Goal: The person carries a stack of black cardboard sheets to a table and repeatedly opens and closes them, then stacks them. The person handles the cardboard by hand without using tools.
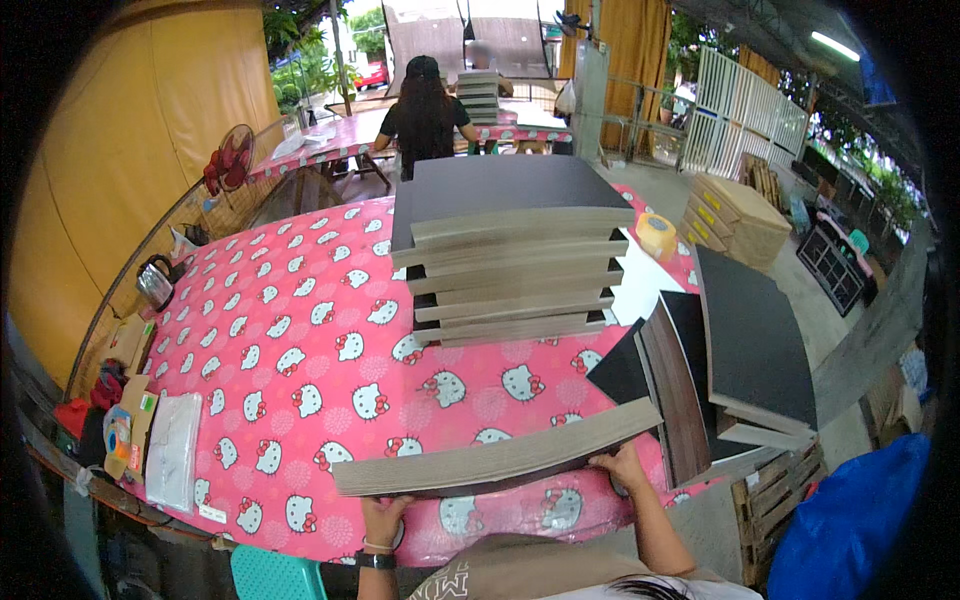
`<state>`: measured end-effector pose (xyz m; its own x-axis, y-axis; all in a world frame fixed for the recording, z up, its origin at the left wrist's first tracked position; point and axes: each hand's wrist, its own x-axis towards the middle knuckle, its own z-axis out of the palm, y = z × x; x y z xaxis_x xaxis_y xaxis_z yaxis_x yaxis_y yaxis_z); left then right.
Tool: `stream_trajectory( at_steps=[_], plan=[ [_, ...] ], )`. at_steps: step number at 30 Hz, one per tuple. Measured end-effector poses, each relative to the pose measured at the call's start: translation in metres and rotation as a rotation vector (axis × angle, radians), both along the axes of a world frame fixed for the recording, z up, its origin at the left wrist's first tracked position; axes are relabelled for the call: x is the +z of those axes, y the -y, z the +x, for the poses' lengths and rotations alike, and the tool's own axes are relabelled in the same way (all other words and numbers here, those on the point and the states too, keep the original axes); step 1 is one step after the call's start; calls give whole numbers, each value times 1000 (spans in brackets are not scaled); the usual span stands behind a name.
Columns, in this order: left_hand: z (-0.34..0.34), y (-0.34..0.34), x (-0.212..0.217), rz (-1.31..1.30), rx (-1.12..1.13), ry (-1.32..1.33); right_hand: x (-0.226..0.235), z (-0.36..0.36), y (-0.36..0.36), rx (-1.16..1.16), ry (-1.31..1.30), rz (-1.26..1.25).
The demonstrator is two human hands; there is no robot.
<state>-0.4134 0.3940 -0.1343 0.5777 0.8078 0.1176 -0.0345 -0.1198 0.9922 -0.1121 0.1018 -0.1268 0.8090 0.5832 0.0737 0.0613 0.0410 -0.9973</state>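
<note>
My left hand (383,522) and my right hand (625,468) hold the two ends of a thick bundle of sheets (500,450) low over the near table edge. Its pale grey layered edge faces up and its dark side shows toward me. The fingers are closed on it, partly hidden beneath. Beyond it stands a tall pile of black-topped bundles (520,190), stacked in staggered layers. Right of my right hand, another bundle (672,390) leans with its brown-grey edge showing, beside a stack of large black sheets (755,330).
A pink patterned tablecloth (300,345) covers the table. A yellow round object (655,236) and white sheet (645,285) lie behind the black sheets. Left are a kettle (156,282) and clear-wrapped pack (174,450); below, a teal stool (275,572). Two people sit at a far table.
</note>
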Motion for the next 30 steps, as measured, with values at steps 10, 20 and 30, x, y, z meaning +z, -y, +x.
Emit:
stream_trajectory(
  at_steps=[10,20,30],
  plan=[
    [113,-100,230,403,136,228,217,86,-118,-117,355,248],
    [368,-284,329,586,-275,-569,316,325,-218,-335,899,-513],
    [318,-270,244,-424,-384,147,229,313,-195,-458,669,-91]
  ],
)
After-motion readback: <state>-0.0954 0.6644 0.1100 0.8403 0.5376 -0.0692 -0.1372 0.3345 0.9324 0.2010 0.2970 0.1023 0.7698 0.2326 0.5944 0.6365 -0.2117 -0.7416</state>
